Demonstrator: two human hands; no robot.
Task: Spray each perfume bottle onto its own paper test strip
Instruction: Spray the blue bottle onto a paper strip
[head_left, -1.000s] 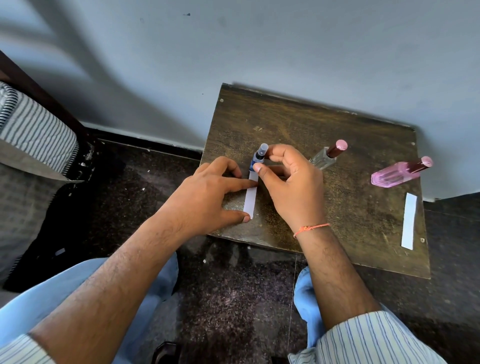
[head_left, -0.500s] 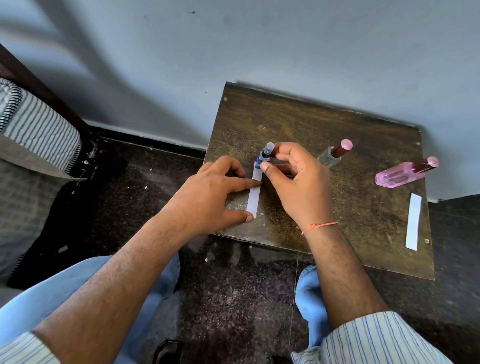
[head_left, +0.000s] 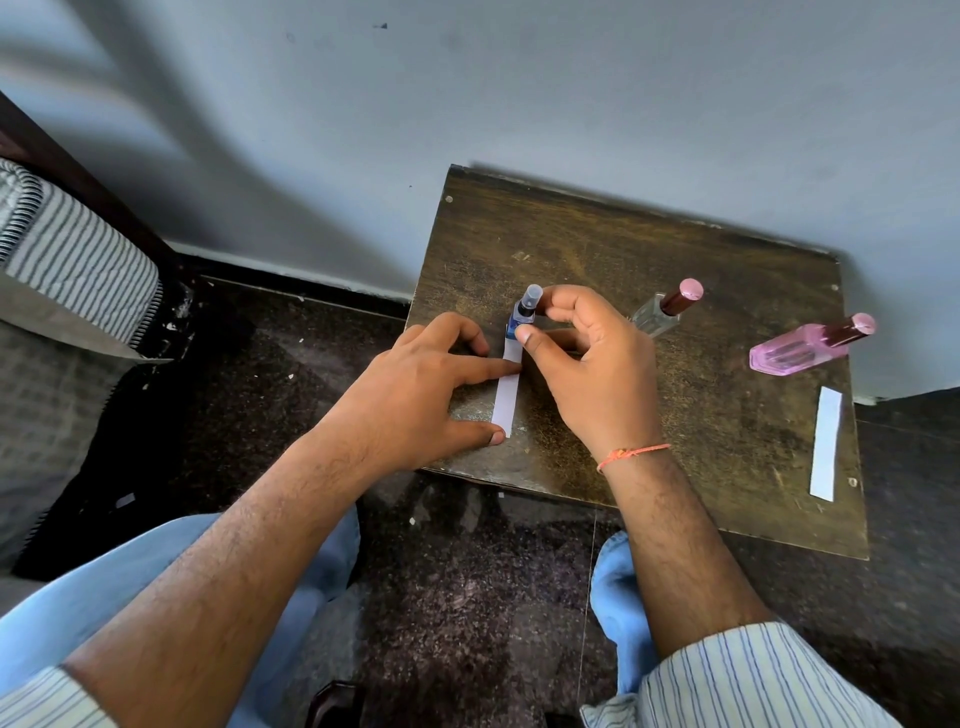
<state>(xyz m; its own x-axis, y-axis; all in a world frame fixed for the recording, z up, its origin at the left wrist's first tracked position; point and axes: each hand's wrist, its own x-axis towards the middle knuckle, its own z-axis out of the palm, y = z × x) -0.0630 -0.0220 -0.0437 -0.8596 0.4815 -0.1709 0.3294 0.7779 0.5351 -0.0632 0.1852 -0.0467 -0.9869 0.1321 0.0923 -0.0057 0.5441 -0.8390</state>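
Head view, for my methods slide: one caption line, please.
Right hand holds small blue spray bottle at the end of a white paper strip that the left hand pins.

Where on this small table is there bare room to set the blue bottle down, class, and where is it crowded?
Free: the table's far strip along the wall, behind all bottles, and the near stretch between the right hand and the spare strip. Crowded: the left part, where both hands, the blue bottle and its strip sit, with the left hand pinning it.
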